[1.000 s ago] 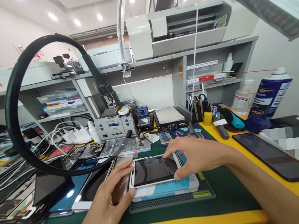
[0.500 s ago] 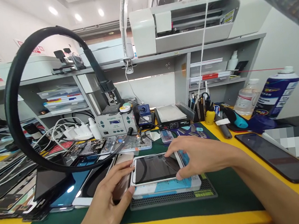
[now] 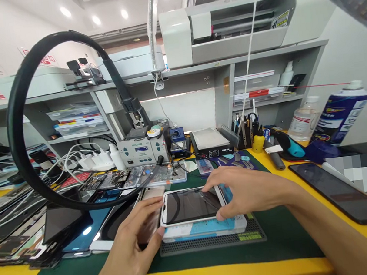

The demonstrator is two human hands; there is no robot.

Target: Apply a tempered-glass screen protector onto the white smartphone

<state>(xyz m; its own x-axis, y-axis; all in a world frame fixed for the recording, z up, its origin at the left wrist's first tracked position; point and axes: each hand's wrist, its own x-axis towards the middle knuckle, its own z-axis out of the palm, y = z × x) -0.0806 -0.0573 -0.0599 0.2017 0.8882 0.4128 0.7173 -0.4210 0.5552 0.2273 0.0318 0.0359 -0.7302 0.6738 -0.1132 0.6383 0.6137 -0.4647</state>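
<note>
A white-framed phone (image 3: 190,205) with a dark, glossy screen lies sideways on a flat white-and-blue box (image 3: 209,228). At its left end is my left hand (image 3: 136,236), the fingertips on the upper corner and the thumb at the lower one. My right hand (image 3: 238,193) grips the right end from above, thumb on the near edge and fingers on the far edge. Beneath the box is a grey perforated pad (image 3: 211,243) on a green mat (image 3: 289,240). Partly behind my left hand lies a pinkish phone (image 3: 153,195).
Several phones and phone parts (image 3: 78,227) crowd the left side, under the black hose (image 3: 13,107) of a grey hot-air station (image 3: 142,152). A large black phone (image 3: 336,191) lies at the right. Behind it stand a spray can (image 3: 341,114) and a clear bottle (image 3: 304,120).
The view has shifted very slightly. Both hands keep their places at the two ends of the white phone, which has not visibly moved on the box.
</note>
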